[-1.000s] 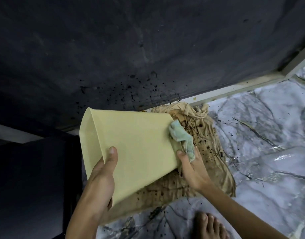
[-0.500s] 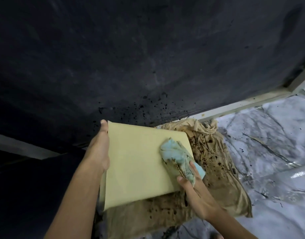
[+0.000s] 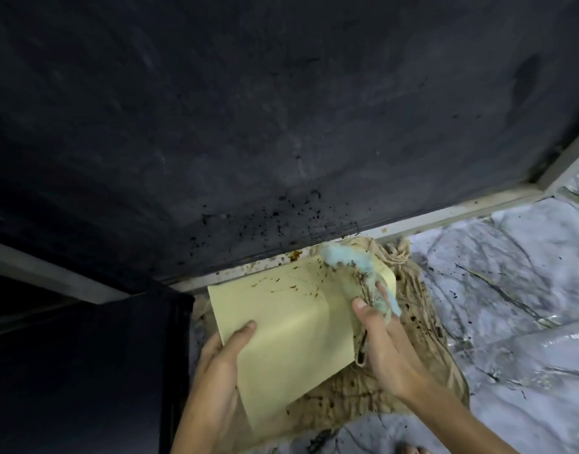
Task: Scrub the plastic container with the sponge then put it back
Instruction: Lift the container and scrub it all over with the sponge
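The pale yellow plastic container (image 3: 281, 329) is held above a stained cloth on the floor, one flat side facing me, brown specks along its far part. My left hand (image 3: 222, 365) grips its near left edge, thumb on top. My right hand (image 3: 383, 342) clutches a soiled light-blue sponge (image 3: 350, 260) with a dirty rag, pressed against the container's far right corner.
A stained beige cloth (image 3: 422, 329) lies on the marble floor (image 3: 510, 290) under the container. A dark splattered wall (image 3: 281, 126) with a pale baseboard (image 3: 445, 216) rises behind. A dark cabinet (image 3: 85, 371) stands at the left. Toes show at the bottom edge.
The container has been turned, so a speckled side now faces me. My left hand shifted from the far left edge to the near left edge. The sponge moved up to the far right corner.
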Motion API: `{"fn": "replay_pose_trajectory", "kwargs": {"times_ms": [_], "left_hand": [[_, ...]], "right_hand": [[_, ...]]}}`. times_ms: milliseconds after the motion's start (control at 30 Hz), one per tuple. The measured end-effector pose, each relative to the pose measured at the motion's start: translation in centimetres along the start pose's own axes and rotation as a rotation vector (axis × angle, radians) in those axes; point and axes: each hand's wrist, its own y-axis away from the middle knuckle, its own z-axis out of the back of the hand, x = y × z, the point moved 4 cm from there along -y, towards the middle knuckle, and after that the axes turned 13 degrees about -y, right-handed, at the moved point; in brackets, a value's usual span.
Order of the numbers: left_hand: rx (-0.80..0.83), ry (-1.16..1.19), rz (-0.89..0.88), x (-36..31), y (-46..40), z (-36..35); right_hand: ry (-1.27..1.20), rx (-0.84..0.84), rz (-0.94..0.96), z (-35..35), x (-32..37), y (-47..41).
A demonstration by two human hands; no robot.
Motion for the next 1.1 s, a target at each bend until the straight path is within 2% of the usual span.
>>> {"fn": "replay_pose_trajectory", "kwargs": {"times_ms": [133,233,367,500,600,767,867,1000,1100], "left_hand": [[0.018,-0.001,0.008,0.8,-0.2,-0.5],[0.070,-0.057,-0.026,0.8,-0.3,-0.9],[0.099,-0.184,-0.132,0.2,0.2,-1.3],[0.030,-0.153,-0.104,0.5,0.3,-1.1],[-0.005,-0.105,-0.104,1.2,0.2,-0.7],[0.004,-0.162,-0.145,0.6,0.0,-1.0],[0.021,-0.165,-0.136,0.4,0.0,-0.9],[0.011,-0.215,-0.168,0.3,0.0,-1.3],[0.032,-0.233,-0.191,-0.4,0.6,-1.7]], "right_hand": [[0.298,0.148,0.080,-3.0,2.1,1.0],[0.541,0.271,0.269,-6.6,4.9,0.1],[0.640,0.322,0.362,-9.4,6.1,-1.9],[0.755,0.225,0.340,-6.2,4.2,-3.0],[0.802,0.046,0.263,-1.2,1.9,-3.9],[0.687,-0.231,0.106,3.9,-0.1,-5.4],[0.693,-0.127,0.133,0.7,0.9,-3.6],[0.682,0.109,0.339,-7.6,4.4,-1.2],[0.705,0.143,0.374,-8.0,4.8,-1.6]]}}
